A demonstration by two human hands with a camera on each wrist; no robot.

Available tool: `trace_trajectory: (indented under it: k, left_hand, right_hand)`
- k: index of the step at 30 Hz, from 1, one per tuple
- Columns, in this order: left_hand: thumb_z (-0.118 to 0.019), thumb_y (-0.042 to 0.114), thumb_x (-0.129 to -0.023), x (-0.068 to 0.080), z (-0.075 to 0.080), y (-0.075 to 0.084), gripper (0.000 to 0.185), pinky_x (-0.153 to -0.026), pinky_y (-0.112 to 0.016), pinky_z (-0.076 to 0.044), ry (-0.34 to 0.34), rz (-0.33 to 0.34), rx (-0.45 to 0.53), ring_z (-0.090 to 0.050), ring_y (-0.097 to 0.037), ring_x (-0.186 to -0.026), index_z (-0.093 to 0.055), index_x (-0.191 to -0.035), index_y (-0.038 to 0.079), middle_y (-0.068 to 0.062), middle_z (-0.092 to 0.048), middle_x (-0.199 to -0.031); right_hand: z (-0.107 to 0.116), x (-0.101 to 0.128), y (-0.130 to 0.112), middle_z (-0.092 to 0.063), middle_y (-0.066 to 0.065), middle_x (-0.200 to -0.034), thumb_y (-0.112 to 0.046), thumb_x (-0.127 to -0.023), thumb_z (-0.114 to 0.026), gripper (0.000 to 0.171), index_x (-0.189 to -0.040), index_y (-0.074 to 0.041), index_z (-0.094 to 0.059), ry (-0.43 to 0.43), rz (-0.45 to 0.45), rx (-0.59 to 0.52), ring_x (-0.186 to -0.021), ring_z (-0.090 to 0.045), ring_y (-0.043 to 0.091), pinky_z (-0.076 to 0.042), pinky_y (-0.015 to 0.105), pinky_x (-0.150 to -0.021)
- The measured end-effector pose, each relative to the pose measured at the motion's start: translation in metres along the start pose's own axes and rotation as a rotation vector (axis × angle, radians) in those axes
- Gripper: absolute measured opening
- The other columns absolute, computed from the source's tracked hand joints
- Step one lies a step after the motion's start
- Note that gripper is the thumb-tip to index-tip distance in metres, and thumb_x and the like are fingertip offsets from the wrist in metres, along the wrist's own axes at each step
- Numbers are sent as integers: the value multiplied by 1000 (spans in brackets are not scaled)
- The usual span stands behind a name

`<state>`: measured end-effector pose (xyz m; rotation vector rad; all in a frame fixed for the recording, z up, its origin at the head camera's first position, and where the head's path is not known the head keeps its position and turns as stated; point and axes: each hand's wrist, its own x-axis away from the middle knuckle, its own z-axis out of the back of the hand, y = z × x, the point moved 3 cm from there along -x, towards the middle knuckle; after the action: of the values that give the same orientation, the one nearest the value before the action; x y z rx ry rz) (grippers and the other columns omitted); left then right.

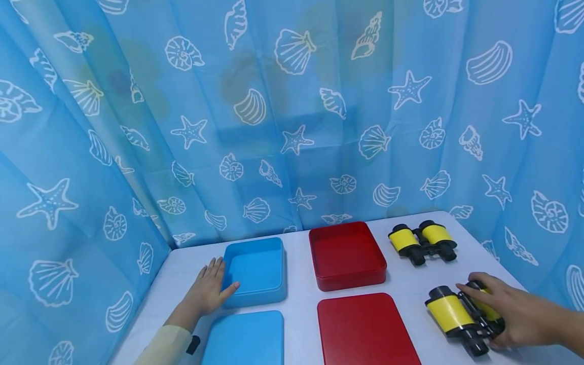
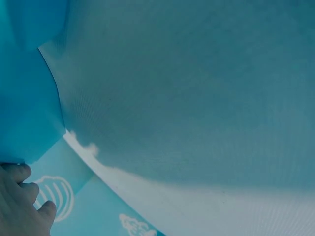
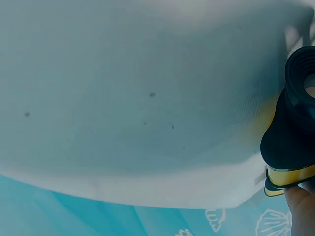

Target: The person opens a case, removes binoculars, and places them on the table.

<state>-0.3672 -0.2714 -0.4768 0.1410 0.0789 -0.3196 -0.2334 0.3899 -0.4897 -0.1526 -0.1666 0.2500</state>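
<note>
The near pair of binoculars (image 1: 463, 319), black with yellow barrels, is found lying on the white surface (image 1: 298, 284) at its right front, to the right of the red lid (image 1: 365, 329). It is covered from the right by the right hand (image 1: 511, 312), whose fingers are curved over the two barrels in a grip. In the right wrist view the black eyepiece end (image 3: 290, 128) is seen against the surface, with a fingertip (image 3: 302, 206) just below its yellow band.

A second pair of binoculars (image 1: 422, 242) is noted further back, beside the open red box (image 1: 347, 253) and well apart from the hand.

The left hand (image 1: 207, 291) is laid flat on the surface with fingers straight and spread; its fingertips and thumb are touching the left wall of the open blue box (image 1: 257, 271). Nothing is held by it. In the left wrist view only the knuckles (image 2: 19, 201) are shown at the lower left, against curtain and surface.

A blue lid (image 1: 246, 337) is observed in front of the blue box, flat on the surface. The red lid lies likewise in front of the red box. The surface is enclosed at back and sides by a blue curtain (image 1: 292, 111) printed with shells and starfish.
</note>
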Motion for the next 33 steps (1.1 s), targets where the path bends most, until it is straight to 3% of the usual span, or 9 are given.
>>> trace_trajectory:
  k: [8, 19, 23, 28, 33]
  left_hand:
    - [-41, 64, -94, -1, -5, 4, 91, -113, -59, -11, -12, -5, -3, -11, -42, -144, -23, -152, -4, -21, -21, -157]
    - [-38, 68, -93, -8, -1, 11, 94, -113, -58, -14, 15, -42, -25, -13, -41, -144, -21, -152, -3, -20, -20, -158]
    - [-43, 64, -94, -8, 8, 16, 91, -111, -61, -17, 11, -28, -21, -16, -43, -143, -24, -151, -4, -22, -22, -157]
    - [-48, 64, -93, 1, 19, 21, 91, -109, -63, -21, 0, 9, 13, -22, -45, -141, -28, -150, -4, -25, -28, -154]
    - [-49, 68, -90, 13, 31, 25, 96, -107, -65, -21, 42, 39, 6, -24, -48, -139, -30, -149, -5, -28, -30, -151]
  right_hand:
    - [-9, 9, 3, -30, 20, -143, -62, -48, -82, 109, -144, -23, -48, -2, -1, -14, -114, -48, 43, -48, 69, -74]
    - [-1, 17, 4, -25, 20, -149, -65, -47, -82, 114, -147, -26, -43, 42, -7, 48, -124, -38, 51, -40, 75, -79]
    - [12, 13, -2, -27, 24, -148, -53, -45, -88, 116, -147, -22, -41, 22, -9, 13, -121, -40, 55, -45, 72, -74]
    - [37, 4, -12, -33, 27, -144, -33, -58, -86, 99, -145, -12, -43, 56, 11, 13, -120, -41, 55, -46, 70, -76]
    - [59, -13, -25, -38, 28, -141, -37, -73, -82, 83, -142, -6, -46, 205, 6, 78, -122, -40, 53, -41, 70, -85]
